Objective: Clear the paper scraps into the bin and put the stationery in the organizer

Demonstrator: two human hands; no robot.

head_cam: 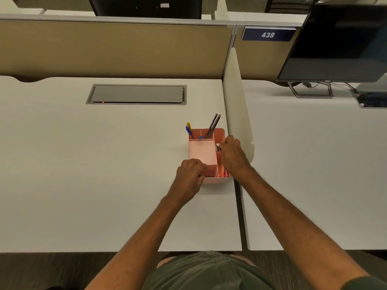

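Note:
A pink desk organizer [202, 152] stands on the white desk near its right edge, beside a rounded divider panel. A yellow pen [188, 126] and a blue pen [189, 131] stand in its back left slot, and dark pencils [213, 125] lean in the back middle slot. Orange and pink sticky notes [225, 173] show in the front right slot. My left hand [189, 176] grips the organizer's front left corner. My right hand [233, 155] rests over the right side compartments, fingers curled on a small dark item [218, 147] I cannot identify. No bin or scraps are in view.
A grey cable hatch [137, 94] is set into the desk at the back. The white divider panel [237, 105] separates this desk from the neighbouring one, where a black monitor [339, 45] stands. A tan partition wall [115, 49] closes the back.

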